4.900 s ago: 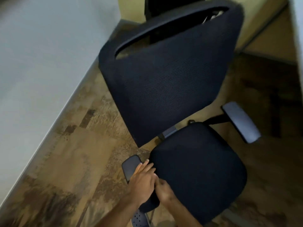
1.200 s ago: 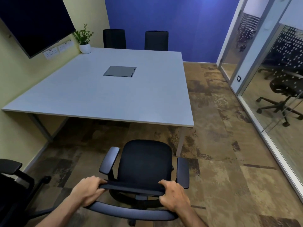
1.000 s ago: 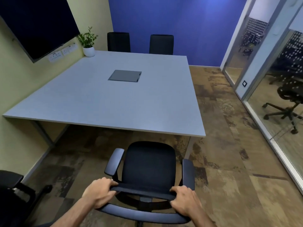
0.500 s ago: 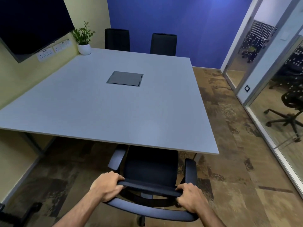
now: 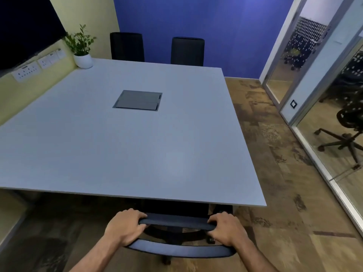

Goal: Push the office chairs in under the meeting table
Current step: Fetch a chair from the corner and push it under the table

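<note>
A black office chair stands at the near edge of the grey meeting table. Its seat and armrests are hidden under the tabletop; only the top of the backrest shows. My left hand grips the left end of the backrest's top bar. My right hand grips the right end. Two more black chairs stand tucked in along the far side of the table.
A potted plant sits at the table's far left corner, below a wall screen. A grey cable hatch lies in the tabletop. A glass partition runs along the right, with a chair behind it. Brown floor lies between.
The chair has rolled forward under the table with both hands on its backrest; its seat and armrests, visible before, are now hidden. I have moved closer to the table.
</note>
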`<act>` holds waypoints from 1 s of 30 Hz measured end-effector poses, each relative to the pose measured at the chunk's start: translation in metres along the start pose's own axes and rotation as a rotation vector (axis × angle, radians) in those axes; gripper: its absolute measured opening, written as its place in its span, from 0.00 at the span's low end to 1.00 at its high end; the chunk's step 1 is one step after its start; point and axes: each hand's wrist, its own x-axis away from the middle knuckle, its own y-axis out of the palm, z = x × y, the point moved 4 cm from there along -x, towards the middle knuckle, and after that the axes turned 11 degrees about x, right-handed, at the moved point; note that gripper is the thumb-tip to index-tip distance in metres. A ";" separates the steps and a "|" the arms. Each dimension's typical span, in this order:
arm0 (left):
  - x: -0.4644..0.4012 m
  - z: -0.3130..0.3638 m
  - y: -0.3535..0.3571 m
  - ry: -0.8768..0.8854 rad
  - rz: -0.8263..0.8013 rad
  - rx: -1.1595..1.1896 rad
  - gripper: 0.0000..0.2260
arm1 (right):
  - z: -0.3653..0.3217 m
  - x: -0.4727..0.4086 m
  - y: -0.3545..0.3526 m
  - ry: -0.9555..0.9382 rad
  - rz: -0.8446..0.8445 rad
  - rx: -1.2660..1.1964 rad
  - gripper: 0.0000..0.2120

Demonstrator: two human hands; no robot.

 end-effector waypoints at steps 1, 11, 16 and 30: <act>-0.008 0.000 -0.002 0.002 -0.004 0.000 0.29 | 0.001 -0.007 -0.004 0.000 -0.006 -0.001 0.27; -0.066 -0.013 -0.014 -0.039 -0.076 0.045 0.30 | 0.012 -0.056 -0.029 -0.005 -0.016 -0.040 0.25; -0.079 -0.013 -0.016 -0.069 -0.107 0.110 0.28 | 0.020 -0.071 -0.032 0.011 -0.055 -0.065 0.23; -0.066 -0.005 -0.024 -0.048 -0.024 0.087 0.27 | 0.013 -0.068 -0.036 -0.033 0.030 -0.055 0.28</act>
